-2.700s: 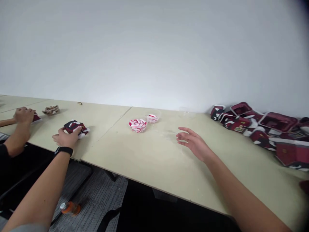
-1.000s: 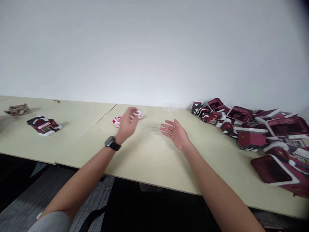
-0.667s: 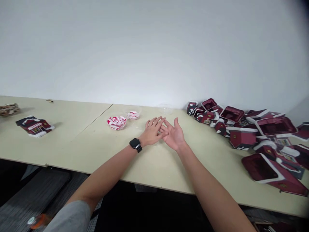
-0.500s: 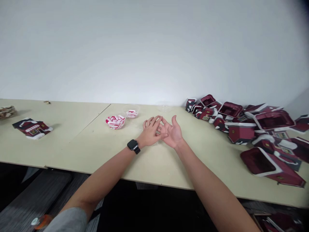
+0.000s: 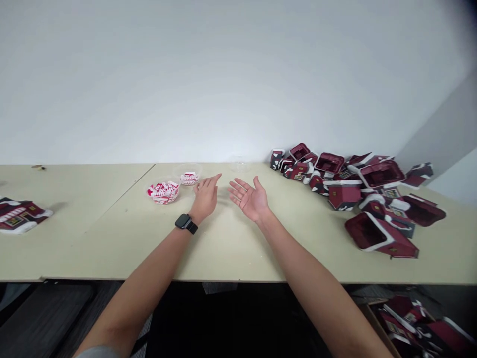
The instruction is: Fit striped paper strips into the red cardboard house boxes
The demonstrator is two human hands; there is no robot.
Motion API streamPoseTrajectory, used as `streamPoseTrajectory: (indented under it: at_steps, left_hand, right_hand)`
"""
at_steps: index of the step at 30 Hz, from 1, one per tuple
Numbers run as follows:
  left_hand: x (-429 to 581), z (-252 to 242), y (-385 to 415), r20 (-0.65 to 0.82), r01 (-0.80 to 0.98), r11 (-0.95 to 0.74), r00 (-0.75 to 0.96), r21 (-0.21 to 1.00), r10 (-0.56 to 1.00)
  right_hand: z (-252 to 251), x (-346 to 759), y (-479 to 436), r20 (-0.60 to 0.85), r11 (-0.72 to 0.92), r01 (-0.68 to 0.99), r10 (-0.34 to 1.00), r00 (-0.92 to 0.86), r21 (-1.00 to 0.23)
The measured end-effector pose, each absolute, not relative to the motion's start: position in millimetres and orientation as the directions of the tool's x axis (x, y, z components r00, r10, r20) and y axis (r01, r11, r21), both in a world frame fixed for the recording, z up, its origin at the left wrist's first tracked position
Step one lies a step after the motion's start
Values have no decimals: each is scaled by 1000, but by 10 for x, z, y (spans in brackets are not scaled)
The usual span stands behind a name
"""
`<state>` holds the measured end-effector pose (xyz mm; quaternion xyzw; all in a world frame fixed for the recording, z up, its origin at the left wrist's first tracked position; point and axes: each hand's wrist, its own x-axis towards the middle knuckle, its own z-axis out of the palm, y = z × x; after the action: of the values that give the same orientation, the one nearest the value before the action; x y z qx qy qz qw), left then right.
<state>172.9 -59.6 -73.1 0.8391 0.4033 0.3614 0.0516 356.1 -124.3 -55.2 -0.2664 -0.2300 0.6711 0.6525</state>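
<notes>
Both forearms reach in from the near edge of the tabletop (image 5: pixel 141 253). The left hand (image 5: pixel 206 199), with a dark watch (image 5: pixel 186 223) at its wrist, is open, back upward, fingers stretched toward the far edge. The right hand (image 5: pixel 252 200) is open too, palm turned up, fingers and thumb spread wide; a gap separates the two.

Just left of the left hand, a clear bowl (image 5: pixel 164 201) holds a heap of red-and-white pieces (image 5: pixel 164 190). A second clear bowl (image 5: pixel 198 171), nearer the far edge, has a smaller lot; I can't tell whether the fingers touch it. Another clear container (image 5: pixel 238 162) stands by the far edge.

Maroon house-shaped cases (image 5: pixel 345 194) pile up toward the tabletop's right end; more fill a box (image 5: pixel 376 325) below the near edge.
</notes>
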Motion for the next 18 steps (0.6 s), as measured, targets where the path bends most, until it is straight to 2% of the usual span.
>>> streamPoseTrajectory:
  at_steps: [3, 6, 8, 10, 12, 16, 18]
  left_hand:
    - [1641, -760, -504, 558, 563, -680, 407, 470, 723]
    - [1605, -802, -455, 402, 504, -616, 474, 606, 784]
    - [1611, -815, -451, 330, 512, -587, 507, 627, 796]
    - [1629, -799, -467, 347, 515, -603, 511, 609, 787]
    - [1646, -754, -503, 368, 519, -594, 478, 614, 798]
    - [1646, -629, -598, 327, 536, -453, 318, 712, 890]
    - [1635, -593, -625, 353, 511, -455, 290, 729, 890]
  right_hand:
    - [-542, 3602, -1204, -138, -13, -728, 984, 111, -685]
    - [-525, 3614, -1191, -225, -27, -702, 955, 192, -712]
    - [-517, 3621, -1195, -237, -25, -707, 950, 204, -707]
    - [-514, 3641, -1199, -222, -15, -713, 955, 198, -701]
    - [-515, 3675, -1198, -211, -3, -715, 956, 202, -699]
    - [-522, 3735, -1176, -229, 16, -702, 940, 253, -712]
    - [-528, 3738, -1162, -239, 32, -694, 926, 291, -720]
